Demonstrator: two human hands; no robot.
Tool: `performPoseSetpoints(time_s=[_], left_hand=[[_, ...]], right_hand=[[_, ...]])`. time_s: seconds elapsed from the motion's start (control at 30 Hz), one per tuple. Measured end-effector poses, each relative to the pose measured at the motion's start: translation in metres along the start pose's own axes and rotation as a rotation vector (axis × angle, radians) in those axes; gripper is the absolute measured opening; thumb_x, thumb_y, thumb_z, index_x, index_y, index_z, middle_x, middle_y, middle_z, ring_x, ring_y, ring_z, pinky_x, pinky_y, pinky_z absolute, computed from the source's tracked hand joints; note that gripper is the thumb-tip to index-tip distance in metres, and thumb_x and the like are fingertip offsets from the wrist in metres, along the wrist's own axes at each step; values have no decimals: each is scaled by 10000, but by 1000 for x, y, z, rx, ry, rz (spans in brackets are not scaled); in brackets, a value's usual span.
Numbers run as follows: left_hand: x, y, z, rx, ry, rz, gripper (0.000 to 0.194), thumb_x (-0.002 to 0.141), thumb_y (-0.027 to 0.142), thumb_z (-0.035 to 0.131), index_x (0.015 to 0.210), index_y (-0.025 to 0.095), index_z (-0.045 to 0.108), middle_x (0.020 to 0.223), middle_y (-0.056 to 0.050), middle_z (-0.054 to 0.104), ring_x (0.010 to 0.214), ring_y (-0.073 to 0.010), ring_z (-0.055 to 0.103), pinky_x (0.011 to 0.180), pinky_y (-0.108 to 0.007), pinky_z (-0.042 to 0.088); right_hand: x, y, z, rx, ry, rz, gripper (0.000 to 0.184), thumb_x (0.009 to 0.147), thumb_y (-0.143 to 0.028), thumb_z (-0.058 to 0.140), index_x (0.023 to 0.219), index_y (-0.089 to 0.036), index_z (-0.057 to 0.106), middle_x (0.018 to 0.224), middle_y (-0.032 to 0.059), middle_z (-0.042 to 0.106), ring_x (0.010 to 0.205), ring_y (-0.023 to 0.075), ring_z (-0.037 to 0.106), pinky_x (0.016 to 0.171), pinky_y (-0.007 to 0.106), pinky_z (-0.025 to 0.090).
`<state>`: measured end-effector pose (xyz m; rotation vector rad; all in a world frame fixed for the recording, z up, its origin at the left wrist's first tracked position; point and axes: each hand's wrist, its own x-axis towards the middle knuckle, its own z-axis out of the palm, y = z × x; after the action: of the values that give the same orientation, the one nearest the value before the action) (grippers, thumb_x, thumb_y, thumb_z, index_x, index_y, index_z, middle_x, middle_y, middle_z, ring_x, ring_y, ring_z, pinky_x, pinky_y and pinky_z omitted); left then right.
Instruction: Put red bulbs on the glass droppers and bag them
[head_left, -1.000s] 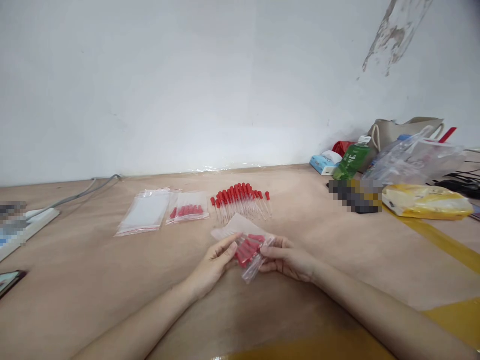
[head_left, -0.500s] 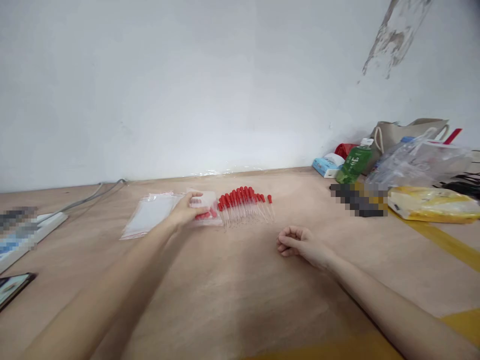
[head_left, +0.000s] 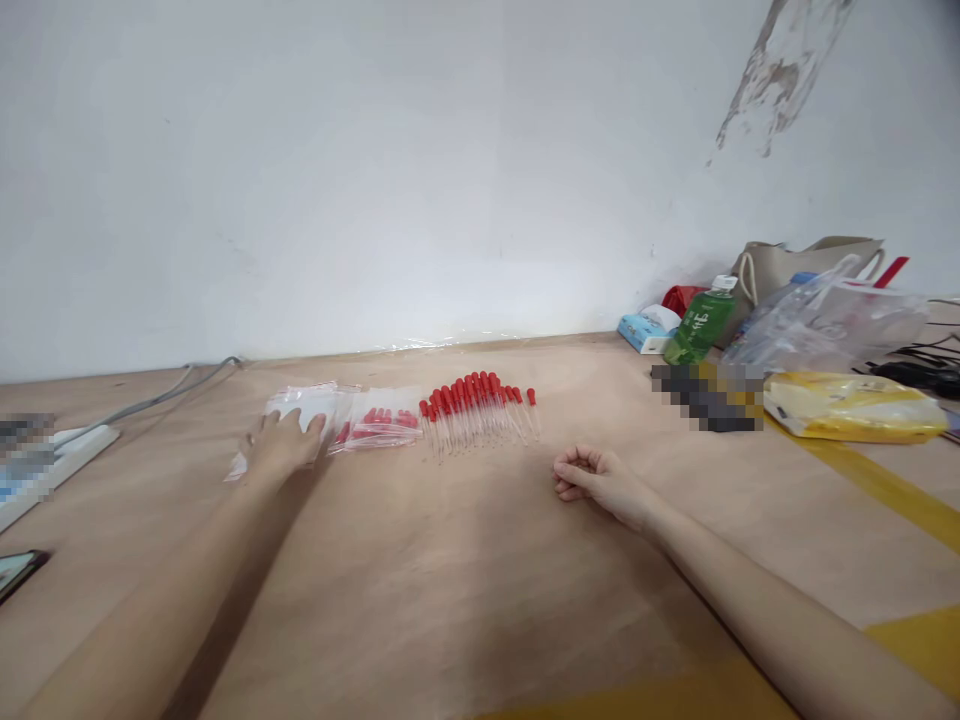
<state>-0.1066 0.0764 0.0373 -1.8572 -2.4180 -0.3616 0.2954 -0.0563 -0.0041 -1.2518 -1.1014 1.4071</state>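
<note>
My left hand (head_left: 279,442) is over the stack of clear zip-lock bags (head_left: 324,398) at the left, fingers spread and holding nothing; it hides much of the stack. Beside that stack lie zip-lock bags with red-bulbed droppers inside (head_left: 386,418), flat on the table and overlapping. To their right, a row of loose droppers (head_left: 472,400) with red bulbs and thin clear stems lies fanned out, bulbs toward the wall. My right hand (head_left: 600,482) rests on the table to the right of the droppers, its fingers curled closed with nothing visible in them.
A green bottle (head_left: 701,322), a blue tissue pack (head_left: 645,332), a clear plastic bag (head_left: 810,315) and a yellow-white packet (head_left: 855,405) stand or lie at the right. At the left are a white power strip (head_left: 71,465), a grey cable (head_left: 161,396) and a phone (head_left: 19,572).
My left hand carried a bag of droppers to the filled bags, let it go there, and moved left to the bag stack. My right hand let go of that bag and moved right.
</note>
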Motion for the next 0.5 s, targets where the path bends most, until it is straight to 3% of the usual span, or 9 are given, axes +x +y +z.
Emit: performPoseSetpoints(time_s=[0.1,0.27,0.37,0.5], left_hand=[[-6,-22,12,39,-43,4,629,821,536,261,1146,32,452,1273,-269,362,1211,-402,275,904,-559,264],[-16,-25,22,67,-56,73,430,867,352,223,1017,70,512,1165,-227,472,1145,-360,386,897,-566,274],[-19,-25,18,-3,2,99,406,885,269,197,1019,61,519,1119,-202,509,1122,-353,414,888,-563,290],[-23,-22,-1,-109,120,156,459,913,291,145,1201,50,409,1298,-168,379,1249,-360,241,969,-554,221]], right_hand=[[1,1,-1,-20,-5,-5,340,586,-410,704,702,-156,510,604,-30,556,547,73,555,564,224,489],[2,3,-2,-36,-10,-11,329,599,-409,695,708,-157,512,616,-28,554,555,76,554,564,228,491],[2,3,-2,-45,-19,-16,332,595,-409,697,712,-158,514,623,-28,556,561,77,556,566,228,492],[1,2,-1,-50,-5,-25,333,599,-415,691,714,-159,511,624,-26,556,557,76,552,558,224,488]])
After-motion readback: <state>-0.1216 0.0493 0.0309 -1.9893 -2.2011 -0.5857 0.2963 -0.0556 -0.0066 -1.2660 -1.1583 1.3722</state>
